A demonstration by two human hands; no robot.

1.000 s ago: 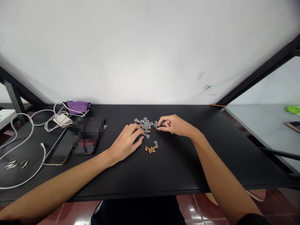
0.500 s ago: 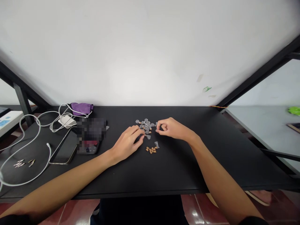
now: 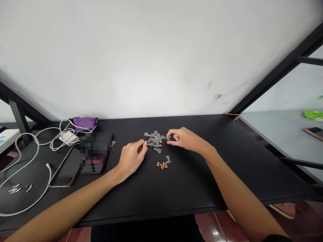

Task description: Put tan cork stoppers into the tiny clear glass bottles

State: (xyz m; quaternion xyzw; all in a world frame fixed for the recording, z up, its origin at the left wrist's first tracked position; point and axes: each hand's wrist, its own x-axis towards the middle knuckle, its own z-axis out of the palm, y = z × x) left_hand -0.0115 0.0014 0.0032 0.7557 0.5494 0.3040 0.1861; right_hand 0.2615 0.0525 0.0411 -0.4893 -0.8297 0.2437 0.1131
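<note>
A loose cluster of small clear glass vials with cork stoppers (image 3: pixel 154 139) lies near the middle of the black tabletop (image 3: pixel 191 188). My left hand (image 3: pixel 131 158) is at the cluster's lower left, thumb and fingertips pinched together. My right hand (image 3: pixel 183 139) is at its right edge, fingertips curled around a spot beside a vial. Whatever either pinch holds is too small to tell. Below the cluster sit a small pile of cork stoppers (image 3: pixel 162 165) and a lone clear vial (image 3: pixel 168 159).
To the left lie a pixelated object (image 3: pixel 96 147) over a smartphone (image 3: pixel 92 168), a dark tablet (image 3: pixel 66 168), a white charger (image 3: pixel 68 137) with white cables (image 3: pixel 30 168), a purple pouch (image 3: pixel 84 123) and several small metal pieces (image 3: pixel 20 189). A white wall stands behind the table.
My left hand has drawn back to the left, away from the cluster. My right hand has barely moved. The whole view has tilted slightly.
</note>
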